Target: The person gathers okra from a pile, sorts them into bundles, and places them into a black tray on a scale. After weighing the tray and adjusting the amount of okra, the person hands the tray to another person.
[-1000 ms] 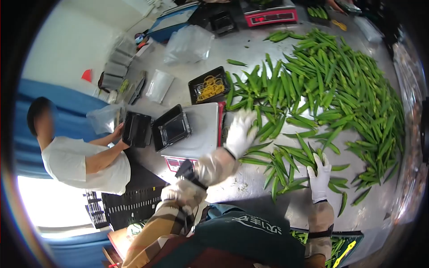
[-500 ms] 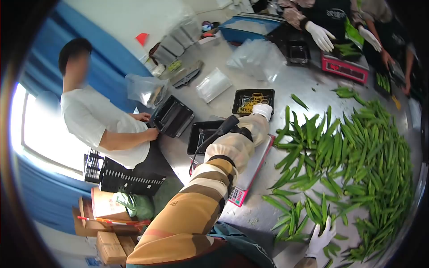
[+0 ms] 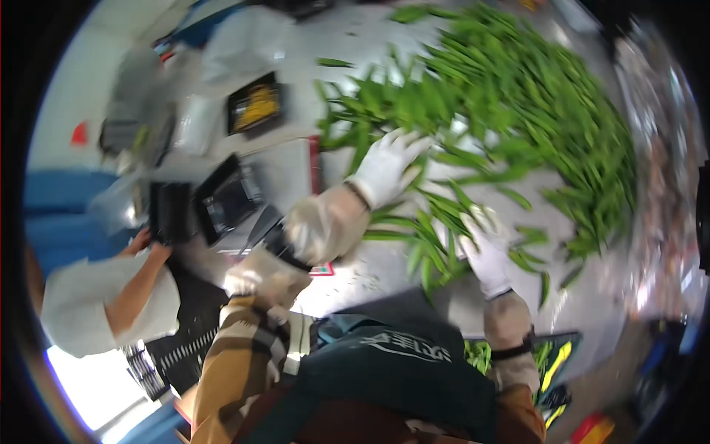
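White-gloved, my left hand (image 3: 388, 166) reaches over the near edge of the okra pile (image 3: 510, 96), its fingers stretched out and slightly blurred. Okra pods lie under and beside its fingertips. My right hand (image 3: 488, 251), also in a white glove, is at the right end of a small group of okra (image 3: 436, 229). Its fingers are apart and touch or nearly touch the pods; no pod is plainly gripped. Left of my left hand is a scale (image 3: 285, 174) with a red edge, partly hidden by my forearm.
A black tray of yellow rubber bands (image 3: 255, 106) stands beyond the scale. Another black tray (image 3: 228, 198) sits at its left. A person in a white shirt (image 3: 111, 303) handles black trays (image 3: 171, 211) at far left. Clear plastic (image 3: 248, 41) lies at the back.
My left hand has left the rubber-band tray and come across to the okra. My right hand stays beside the small okra group. The view has turned down and to the right.
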A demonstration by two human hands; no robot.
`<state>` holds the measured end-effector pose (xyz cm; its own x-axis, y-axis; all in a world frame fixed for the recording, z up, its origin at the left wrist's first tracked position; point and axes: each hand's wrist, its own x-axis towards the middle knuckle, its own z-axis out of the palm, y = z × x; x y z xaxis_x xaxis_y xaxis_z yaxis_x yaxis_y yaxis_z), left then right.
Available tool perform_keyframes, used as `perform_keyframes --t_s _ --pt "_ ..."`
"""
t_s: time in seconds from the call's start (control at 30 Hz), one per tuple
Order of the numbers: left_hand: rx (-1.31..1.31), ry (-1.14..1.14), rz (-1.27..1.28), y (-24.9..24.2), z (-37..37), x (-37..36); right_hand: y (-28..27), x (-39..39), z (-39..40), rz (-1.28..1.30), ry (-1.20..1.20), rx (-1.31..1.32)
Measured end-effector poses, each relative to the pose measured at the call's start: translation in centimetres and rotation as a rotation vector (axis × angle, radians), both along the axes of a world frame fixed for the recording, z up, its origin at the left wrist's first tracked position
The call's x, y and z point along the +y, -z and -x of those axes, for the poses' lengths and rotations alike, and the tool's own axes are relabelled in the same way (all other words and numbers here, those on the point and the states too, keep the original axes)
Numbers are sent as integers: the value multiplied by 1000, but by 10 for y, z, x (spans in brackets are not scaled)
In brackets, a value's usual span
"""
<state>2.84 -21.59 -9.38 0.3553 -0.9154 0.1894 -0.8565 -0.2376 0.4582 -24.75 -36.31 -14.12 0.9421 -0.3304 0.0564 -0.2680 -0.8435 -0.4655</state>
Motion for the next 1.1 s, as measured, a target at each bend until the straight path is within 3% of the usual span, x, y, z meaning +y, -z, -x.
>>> perform_keyframes --t_s 0.13,0.33,0.47,0.5,0.53,0.67,0.73,0.77,0.8,0.83,0.87,0.9,0.97,1.0,1.07,1.1 --pt "-90 165 -339 35 110 35 -1 9 58 98 148 4" --pt "39 24 -487 27 169 88 4 22 131 44 315 8" --pt "63 51 -340 48 169 131 3 30 133 -84 400 -212" --pt "121 31 -145 68 160 142 4 30 126 -45 398 -262" --pt "215 -134 59 56 157 137 5 31 119 -43 391 -287" --pt "341 -427 70 53 147 119 6 29 66 -2 337 -354" --pt "426 -441 29 48 151 98 16 27 38 102 309 -263" --pt "315 -370 31 50 153 90 23 25 26 134 321 -131" --pt "290 -253 -47 51 152 84 27 23 15 167 334 0" --pt "305 -274 -170 58 155 80 29 23 11 199 346 132" --pt "318 -294 -290 65 156 78 26 20 16 179 303 63" --pt "333 -272 -186 62 152 78 7 13 27 159 260 -6" --pt "368 -217 13 49 138 85 -68 4 55 96 164 -58" --pt "349 -185 42 41 127 92 -78 -6 96 -101 220 1" --pt "704 -388 46 46 114 115 -99 -26 178 -466 387 103" --pt "814 -421 55 42 110 123 -107 -41 230 -367 532 489"
